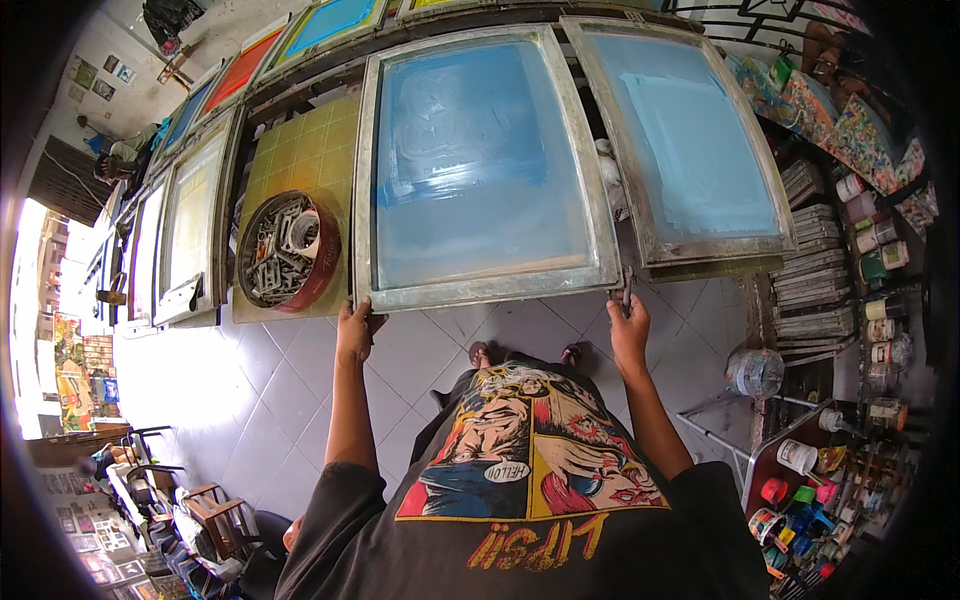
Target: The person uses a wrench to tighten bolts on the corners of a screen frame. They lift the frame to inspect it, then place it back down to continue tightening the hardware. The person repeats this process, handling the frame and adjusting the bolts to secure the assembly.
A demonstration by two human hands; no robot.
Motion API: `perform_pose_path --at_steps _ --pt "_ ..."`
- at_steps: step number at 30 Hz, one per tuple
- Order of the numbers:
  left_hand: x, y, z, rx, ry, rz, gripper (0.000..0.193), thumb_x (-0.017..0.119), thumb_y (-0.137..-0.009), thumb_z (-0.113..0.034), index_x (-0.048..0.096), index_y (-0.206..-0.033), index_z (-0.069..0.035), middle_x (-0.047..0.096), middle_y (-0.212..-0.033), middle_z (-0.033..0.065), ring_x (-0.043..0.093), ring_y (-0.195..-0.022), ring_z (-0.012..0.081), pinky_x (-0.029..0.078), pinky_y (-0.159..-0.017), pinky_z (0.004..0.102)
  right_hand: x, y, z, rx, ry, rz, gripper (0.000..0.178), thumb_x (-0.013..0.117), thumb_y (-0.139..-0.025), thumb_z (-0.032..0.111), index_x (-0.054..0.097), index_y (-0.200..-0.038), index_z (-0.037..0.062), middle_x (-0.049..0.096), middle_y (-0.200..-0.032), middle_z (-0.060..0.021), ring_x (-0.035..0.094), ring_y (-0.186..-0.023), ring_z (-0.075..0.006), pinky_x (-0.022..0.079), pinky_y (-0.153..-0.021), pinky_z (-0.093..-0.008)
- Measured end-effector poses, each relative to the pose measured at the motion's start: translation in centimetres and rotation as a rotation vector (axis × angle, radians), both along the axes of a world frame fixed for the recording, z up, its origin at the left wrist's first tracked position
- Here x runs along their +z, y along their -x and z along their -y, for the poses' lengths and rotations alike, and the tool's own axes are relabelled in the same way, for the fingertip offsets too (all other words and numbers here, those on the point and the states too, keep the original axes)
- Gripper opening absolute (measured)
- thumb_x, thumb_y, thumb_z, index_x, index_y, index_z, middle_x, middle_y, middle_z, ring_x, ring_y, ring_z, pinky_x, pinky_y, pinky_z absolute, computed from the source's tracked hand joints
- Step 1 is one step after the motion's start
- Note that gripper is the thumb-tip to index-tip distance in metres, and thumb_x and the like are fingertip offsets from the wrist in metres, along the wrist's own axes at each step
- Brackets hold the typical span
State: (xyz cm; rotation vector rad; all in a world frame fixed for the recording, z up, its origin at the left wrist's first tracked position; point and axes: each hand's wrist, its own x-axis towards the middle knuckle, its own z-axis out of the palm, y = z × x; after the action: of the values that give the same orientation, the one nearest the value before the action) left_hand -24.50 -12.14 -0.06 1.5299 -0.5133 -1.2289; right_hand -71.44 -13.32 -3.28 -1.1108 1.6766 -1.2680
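Observation:
In front of me a large screen-printing frame (487,292) lies on the table, its mesh covered with a blue film (465,130). My left hand (355,328) is closed at the frame's near left corner, thumb up against the rim, with a small dark piece beside the fingers. At the near right corner my right hand (630,325) pinches a slim dark piece (627,288) that stands up by the rim; its kind is too small to tell. A round red tin (325,262) of metal clips and a tape roll (304,232) sits left of the frame.
A second blue screen (695,150) lies to the right, over a yellowish board. Further left are more framed screens (192,215). Stacked frames (812,270), paint pots (878,235) and a cart with pots (797,457) stand at right. A stool (215,512) is behind me at left.

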Motion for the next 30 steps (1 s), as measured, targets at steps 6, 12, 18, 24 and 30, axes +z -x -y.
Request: perform_pose_path --at_steps 6,12,18,24,30 --pt "0.1 0.0 -0.1 -0.02 0.024 -0.007 0.036 0.051 -0.094 -0.016 0.038 -0.124 0.001 0.057 -0.105 0.0129 0.062 -0.086 0.0211 0.055 -0.076 0.0361 -0.1 -0.3 -0.1 -0.033 -0.022 0.055 0.017 0.063 -0.081 0.009 0.059 -0.093 -0.0034 0.059 -0.079 -0.0075 0.055 -0.075 -0.0162 0.043 -0.07 -0.03" --pt "-0.4 -0.3 -0.1 -0.055 0.048 0.021 0.039 0.053 -0.093 -0.02 0.041 -0.124 0.001 0.055 -0.103 0.0141 0.059 -0.087 0.0243 0.054 -0.079 0.038 -0.4 0.6 -0.1 0.032 -0.038 -0.081 0.02 0.061 -0.085 0.015 0.06 -0.095 -0.0022 0.06 -0.078 -0.0062 0.054 -0.073 -0.0142 0.043 -0.069 -0.0286" --pt "-0.5 0.2 -0.7 0.028 -0.029 0.551 0.047 0.06 -0.089 -0.027 0.043 -0.122 0.002 0.053 -0.112 0.0183 0.056 -0.098 0.0283 0.046 -0.086 0.0406 2.4 3.9 -1.2 0.083 -0.077 -0.116 0.024 0.051 -0.092 0.019 0.063 -0.1 0.0002 0.061 -0.075 -0.0105 0.058 -0.071 -0.0167 0.044 -0.066 -0.0288" --pt "2.8 7.2 -2.0 0.052 0.089 1.279 0.065 0.067 -0.082 -0.026 0.036 -0.129 0.005 0.038 -0.13 0.0266 0.038 -0.122 0.0407 0.032 -0.101 0.0459 9.2 7.6 -0.1 0.498 -0.104 -0.715 0.026 0.052 -0.089 0.023 0.065 -0.097 0.0027 0.064 -0.085 -0.0156 0.061 -0.081 -0.0332 0.047 -0.071 -0.0413" --pt "3.0 12.0 -1.9 -0.023 0.153 1.459 0.07 0.072 -0.075 -0.022 0.037 -0.132 -0.001 0.031 -0.137 0.0269 0.029 -0.13 0.0433 0.027 -0.106 0.05 9.4 7.7 3.7 0.73 -0.119 -0.848 0.024 0.052 -0.087 0.024 0.067 -0.094 0.0066 0.064 -0.088 -0.0148 0.061 -0.085 -0.0354 0.048 -0.074 -0.0443"
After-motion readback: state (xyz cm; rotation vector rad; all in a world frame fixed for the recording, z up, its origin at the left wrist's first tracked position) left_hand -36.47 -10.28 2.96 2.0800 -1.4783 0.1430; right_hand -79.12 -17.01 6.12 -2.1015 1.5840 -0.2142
